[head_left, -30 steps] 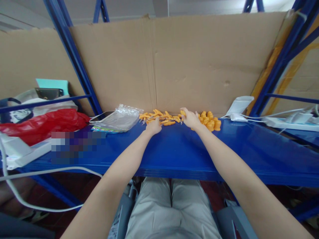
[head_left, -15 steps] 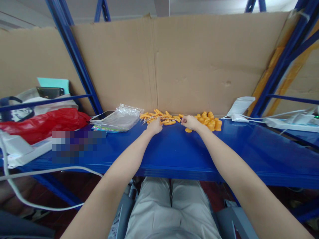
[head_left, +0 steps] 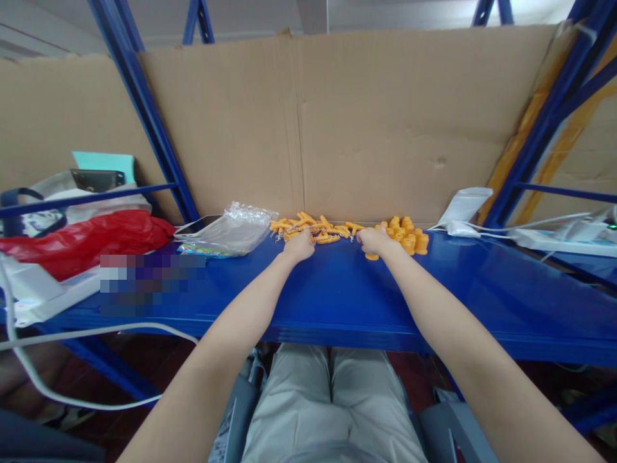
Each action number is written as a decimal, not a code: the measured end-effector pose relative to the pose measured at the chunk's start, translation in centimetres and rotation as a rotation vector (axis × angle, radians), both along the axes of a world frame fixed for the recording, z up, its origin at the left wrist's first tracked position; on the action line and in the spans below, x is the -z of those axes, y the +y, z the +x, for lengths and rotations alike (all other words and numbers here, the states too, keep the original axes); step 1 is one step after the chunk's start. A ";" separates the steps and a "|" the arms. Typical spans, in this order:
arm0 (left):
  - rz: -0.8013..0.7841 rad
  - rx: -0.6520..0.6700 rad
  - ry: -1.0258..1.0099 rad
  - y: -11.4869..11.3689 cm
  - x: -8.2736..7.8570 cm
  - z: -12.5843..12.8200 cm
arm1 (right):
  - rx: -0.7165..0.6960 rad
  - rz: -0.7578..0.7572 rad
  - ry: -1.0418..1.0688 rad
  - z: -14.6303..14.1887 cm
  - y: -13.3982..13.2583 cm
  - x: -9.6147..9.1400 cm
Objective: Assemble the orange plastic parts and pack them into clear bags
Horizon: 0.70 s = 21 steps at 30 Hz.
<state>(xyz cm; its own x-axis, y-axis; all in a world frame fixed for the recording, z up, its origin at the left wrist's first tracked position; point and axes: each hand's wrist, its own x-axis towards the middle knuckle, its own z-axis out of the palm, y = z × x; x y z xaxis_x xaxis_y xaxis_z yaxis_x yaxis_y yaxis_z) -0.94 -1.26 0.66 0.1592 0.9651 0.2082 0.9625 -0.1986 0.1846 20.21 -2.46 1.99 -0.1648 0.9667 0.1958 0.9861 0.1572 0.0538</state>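
Both my arms reach across a blue metal shelf (head_left: 337,296) toward its back. My left hand (head_left: 299,245) is curled at the near edge of a heap of small orange stick-shaped pieces with little chains (head_left: 313,227); its fingertips are hidden. My right hand (head_left: 374,238) is closed just left of a cluster of small orange cup-shaped pieces (head_left: 409,235). One orange piece (head_left: 371,256) shows under its fingers, touching the shelf.
A cardboard sheet (head_left: 385,122) backs the shelf. Clear plastic bags (head_left: 234,226) and a phone (head_left: 201,224) lie to the left, then a red bag (head_left: 81,241). A white charger (head_left: 463,207), cables and a power strip (head_left: 563,243) lie to the right. Blue uprights (head_left: 144,116) frame the bay.
My right hand has drawn back from the stick heap, closed, and shifted right toward the cup-shaped cluster with an orange piece under it. My left hand has barely moved.
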 end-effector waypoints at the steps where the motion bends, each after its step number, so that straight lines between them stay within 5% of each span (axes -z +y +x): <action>1: 0.001 0.005 -0.001 0.0 0.0 0.0 | -0.006 0.024 0.016 0.0 -0.2 -0.1; 7: 0.051 0.077 -0.033 0.0 0.2 0.0 | -0.158 0.212 0.322 -1.5 -0.1 -0.1; 11: 0.102 0.097 -0.074 0.0 0.3 0.1 | -0.372 0.030 0.704 -3.2 0.7 1.1; 21: 0.303 0.142 -0.137 1.1 0.4 -0.5 | -0.380 -0.155 1.279 -4.1 0.1 0.8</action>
<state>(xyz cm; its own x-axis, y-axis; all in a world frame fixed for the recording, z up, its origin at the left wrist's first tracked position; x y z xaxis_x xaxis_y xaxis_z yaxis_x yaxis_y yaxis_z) -1.45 -0.17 0.30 0.2380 0.8264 0.5103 0.8917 -0.3942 0.2224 16.08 -2.40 1.22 -0.2112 0.9283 0.3061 0.2241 0.3508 -0.9092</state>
